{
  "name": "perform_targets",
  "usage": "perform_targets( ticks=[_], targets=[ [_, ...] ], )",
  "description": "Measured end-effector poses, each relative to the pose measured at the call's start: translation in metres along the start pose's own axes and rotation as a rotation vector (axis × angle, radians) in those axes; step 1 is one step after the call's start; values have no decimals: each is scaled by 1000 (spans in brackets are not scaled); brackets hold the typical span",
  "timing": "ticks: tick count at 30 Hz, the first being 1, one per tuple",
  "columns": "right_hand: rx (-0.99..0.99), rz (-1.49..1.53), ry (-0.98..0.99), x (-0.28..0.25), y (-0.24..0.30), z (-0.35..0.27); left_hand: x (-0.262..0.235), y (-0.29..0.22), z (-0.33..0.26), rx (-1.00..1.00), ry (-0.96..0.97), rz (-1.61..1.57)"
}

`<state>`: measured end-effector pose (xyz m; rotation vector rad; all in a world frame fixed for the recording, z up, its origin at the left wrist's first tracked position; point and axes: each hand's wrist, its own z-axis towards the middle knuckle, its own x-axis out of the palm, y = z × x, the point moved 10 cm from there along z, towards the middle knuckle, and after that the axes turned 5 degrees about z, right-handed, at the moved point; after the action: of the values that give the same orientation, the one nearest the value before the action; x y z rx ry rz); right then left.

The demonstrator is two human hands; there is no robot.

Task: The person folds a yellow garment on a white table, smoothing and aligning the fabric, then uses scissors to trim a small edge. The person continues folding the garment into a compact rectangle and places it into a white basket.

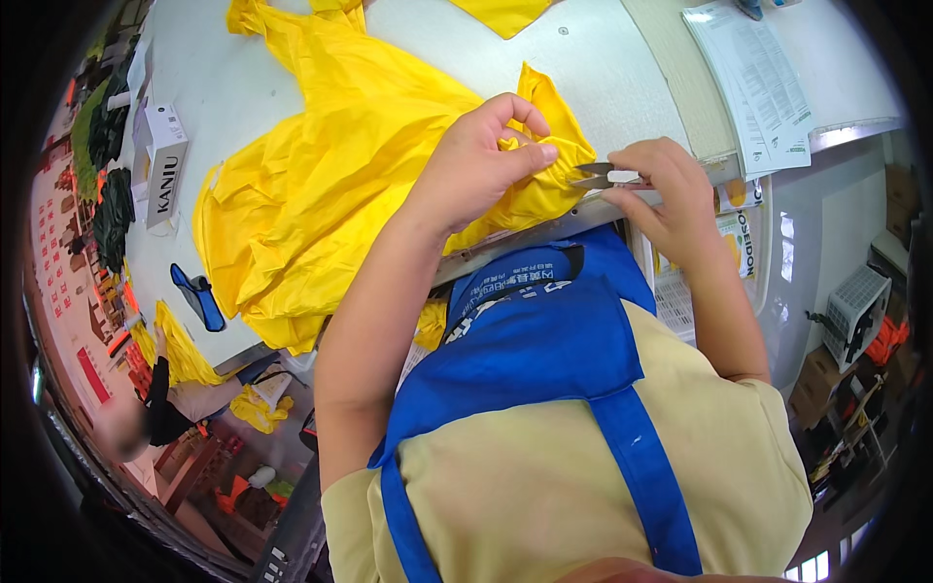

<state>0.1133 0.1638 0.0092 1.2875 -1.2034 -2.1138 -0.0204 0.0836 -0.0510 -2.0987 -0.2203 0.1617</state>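
A yellow garment (360,146) of thin, slightly shiny cloth lies crumpled over the white table, its near edge hanging past the table's front. My left hand (486,155) is closed on a gathered part of it near the table edge, thumb and forefinger pinched together. Just right of that, my right hand (671,189) grips a pair of small thread snips (622,178). Their two dark blades point left and stand apart, with the tips at the bunched cloth. Whether a thread lies between the blades is too small to see.
Printed sheets (753,92) lie at the table's far right. A white box (163,165) and a blue-and-black item (197,297) sit on the left side. Another yellow piece (501,12) is at the far edge. A co-worker (160,398) handles yellow cloth at lower left.
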Motion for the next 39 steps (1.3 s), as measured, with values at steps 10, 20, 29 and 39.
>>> perform_targets(
  ticks=[10,20,29,39],
  targets=[
    [-235,-201,-123,-2,26,3,-2,-13,-2,52,-40,-21],
    [-83,-14,-238,2,13,-7,-1,2,-1,34,-50,-352],
    [-58,21,-255,-2,8,-9,-5,0,-4,68,-59,-252],
    [-5,196,-302,1,-7,-12,-2,1,-7,32,-46,-242]
  ],
)
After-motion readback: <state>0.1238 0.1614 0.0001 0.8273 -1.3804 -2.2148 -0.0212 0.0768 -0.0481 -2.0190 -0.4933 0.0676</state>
